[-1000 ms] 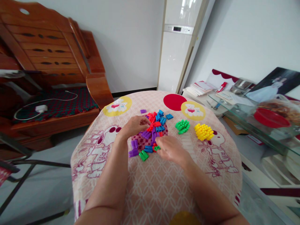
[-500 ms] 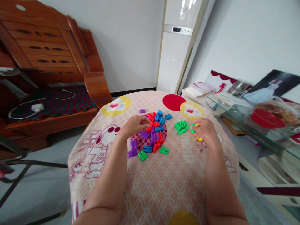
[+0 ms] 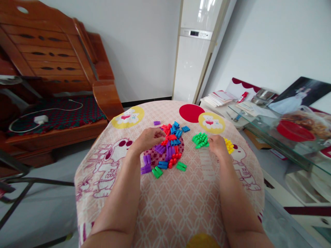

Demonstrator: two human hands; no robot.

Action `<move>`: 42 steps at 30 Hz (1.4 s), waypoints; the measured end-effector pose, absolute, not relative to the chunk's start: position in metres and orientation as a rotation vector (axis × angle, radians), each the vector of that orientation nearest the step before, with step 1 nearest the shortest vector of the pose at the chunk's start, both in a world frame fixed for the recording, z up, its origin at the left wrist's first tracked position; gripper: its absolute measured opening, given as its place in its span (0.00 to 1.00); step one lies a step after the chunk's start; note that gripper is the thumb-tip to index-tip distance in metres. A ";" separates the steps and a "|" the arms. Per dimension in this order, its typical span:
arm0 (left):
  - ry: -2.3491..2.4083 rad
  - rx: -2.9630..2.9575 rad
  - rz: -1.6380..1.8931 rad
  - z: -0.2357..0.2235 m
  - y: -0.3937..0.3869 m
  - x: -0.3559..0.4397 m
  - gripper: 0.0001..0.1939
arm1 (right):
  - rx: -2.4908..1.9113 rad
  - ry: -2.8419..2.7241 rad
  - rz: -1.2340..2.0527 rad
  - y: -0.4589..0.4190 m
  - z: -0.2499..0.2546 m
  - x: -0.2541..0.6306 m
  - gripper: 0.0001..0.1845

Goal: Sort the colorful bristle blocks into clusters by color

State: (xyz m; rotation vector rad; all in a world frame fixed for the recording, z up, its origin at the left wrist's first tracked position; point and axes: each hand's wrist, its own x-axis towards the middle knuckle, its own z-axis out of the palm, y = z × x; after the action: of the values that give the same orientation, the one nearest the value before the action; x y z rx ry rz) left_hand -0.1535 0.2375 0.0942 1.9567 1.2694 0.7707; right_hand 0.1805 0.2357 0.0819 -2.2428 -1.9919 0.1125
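Observation:
My left hand (image 3: 150, 138) is at the left of a loose pile of plastic building blocks, thumb and fingers closed at a red block (image 3: 164, 142). In the pile lie red, blue and purple blocks (image 3: 169, 150), several of them tube-like pairs. My right hand (image 3: 217, 145) has its fingertips pinched at the right edge of a cluster of green blocks (image 3: 200, 140); what lies between them is mostly hidden. Just beyond its knuckles sits a group of yellow blocks (image 3: 229, 146), partly covered by the hand.
A patterned cloth covers the round table (image 3: 178, 203). Two green blocks (image 3: 157, 172) lie in front of the pile, and a lone purple block (image 3: 157, 123) behind it. To the right stands a glass-topped cabinet (image 3: 271, 131) with a red bowl (image 3: 295, 131); a wooden bench (image 3: 51, 131) is at left.
My right hand has moved left from the yellow blocks to the green cluster, uncovering the yellow group. A green block showed at its fingertips before. My left hand stays nearly still.

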 end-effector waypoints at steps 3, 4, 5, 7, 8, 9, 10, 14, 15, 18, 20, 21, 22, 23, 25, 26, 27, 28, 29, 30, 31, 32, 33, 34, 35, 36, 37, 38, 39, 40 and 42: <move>1.273 1.948 0.766 0.095 0.237 -0.153 0.13 | -2.186 -1.945 0.174 0.236 0.081 0.181 0.20; 1.274 1.946 0.765 0.095 0.237 -0.153 0.13 | -2.167 -1.944 0.182 0.236 0.080 0.182 0.20; 1.273 1.947 0.766 0.096 0.236 -0.153 0.13 | -2.152 -1.948 0.180 0.236 0.080 0.182 0.20; 1.270 1.951 0.768 0.097 0.236 -0.153 0.13 | -2.152 -1.955 0.126 0.235 0.081 0.184 0.20; 1.270 1.952 0.768 0.097 0.236 -0.152 0.13 | -2.168 -1.952 0.075 0.234 0.083 0.184 0.19; 1.272 1.950 0.766 0.097 0.236 -0.152 0.13 | -2.186 -1.948 0.024 0.233 0.086 0.185 0.19; 1.273 1.946 0.766 0.097 0.236 -0.152 0.13 | -2.190 -1.954 -0.006 0.231 0.089 0.184 0.18; 1.270 1.937 0.773 0.097 0.236 -0.152 0.12 | -2.024 -2.132 0.247 0.221 0.102 0.178 0.14; 1.270 1.940 0.775 0.097 0.236 -0.152 0.12 | -1.974 -2.167 0.331 0.219 0.104 0.175 0.13; 1.274 1.956 0.762 0.098 0.236 -0.152 0.12 | -1.923 -2.187 0.414 0.217 0.106 0.165 0.14; 1.280 1.958 0.754 0.098 0.236 -0.152 0.13 | -1.915 -2.197 0.395 0.217 0.105 0.161 0.15; 1.282 1.956 0.753 0.098 0.236 -0.152 0.13 | -1.913 -2.208 0.386 0.218 0.105 0.160 0.15; 1.284 1.953 0.755 0.098 0.236 -0.152 0.13 | -1.913 -2.216 0.378 0.218 0.104 0.159 0.15; 1.286 1.952 0.759 0.098 0.236 -0.152 0.13 | -1.914 -2.220 0.374 0.218 0.104 0.159 0.15; 1.285 1.950 0.767 0.097 0.236 -0.153 0.13 | -1.919 -2.214 0.374 0.217 0.106 0.160 0.14; 1.283 1.944 0.770 0.097 0.236 -0.153 0.13 | -1.923 -2.209 0.377 0.217 0.107 0.160 0.14; 1.279 1.937 0.773 0.097 0.235 -0.154 0.13 | -1.923 -2.208 0.379 0.216 0.109 0.160 0.14; 1.276 1.928 0.775 0.097 0.235 -0.155 0.13 | -1.914 -2.216 0.384 0.214 0.112 0.159 0.14; 1.276 1.923 0.776 0.098 0.235 -0.156 0.14 | -1.897 -2.230 0.386 0.213 0.114 0.156 0.14; 1.281 1.921 0.780 0.098 0.235 -0.157 0.14 | -1.869 -2.253 0.393 0.211 0.117 0.153 0.13; 1.291 1.923 0.791 0.098 0.234 -0.158 0.14 | -1.828 -2.289 0.407 0.208 0.119 0.148 0.13; 1.304 1.929 0.804 0.098 0.234 -0.159 0.14 | -1.779 -2.342 0.422 0.205 0.120 0.141 0.12; 1.319 1.935 0.821 0.098 0.234 -0.161 0.14 | -1.726 -2.413 0.439 0.201 0.119 0.134 0.11; 1.331 1.939 0.835 0.098 0.235 -0.162 0.14 | -1.679 -2.501 0.453 0.197 0.118 0.125 0.09; 1.340 1.941 0.846 0.097 0.235 -0.163 0.14 | -1.640 -2.601 0.460 0.193 0.116 0.114 0.07; 1.342 1.942 0.852 0.096 0.236 -0.164 0.14 | -1.604 -2.708 0.453 0.188 0.112 0.104 0.05; 1.342 1.940 0.854 0.096 0.236 -0.164 0.14 | -1.588 -2.798 0.429 0.183 0.109 0.093 0.05; 1.338 1.937 0.854 0.095 0.237 -0.164 0.14 | -1.579 -2.866 0.392 0.178 0.106 0.083 0.07; 1.332 1.932 0.854 0.094 0.237 -0.164 0.14 | -1.581 -2.905 0.354 0.173 0.103 0.074 0.08; 1.324 1.927 0.852 0.094 0.237 -0.164 0.14 | -1.581 -2.928 0.324 0.169 0.101 0.067 0.09; 1.315 1.920 0.851 0.094 0.237 -0.164 0.14 | -1.569 -2.945 0.311 0.164 0.101 0.061 0.10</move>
State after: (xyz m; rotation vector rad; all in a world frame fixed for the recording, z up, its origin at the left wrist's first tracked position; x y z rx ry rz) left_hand -0.1638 0.2368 0.0937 1.9195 1.3146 0.8510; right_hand 0.0610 0.1639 0.1005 -1.5694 -2.9446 0.3109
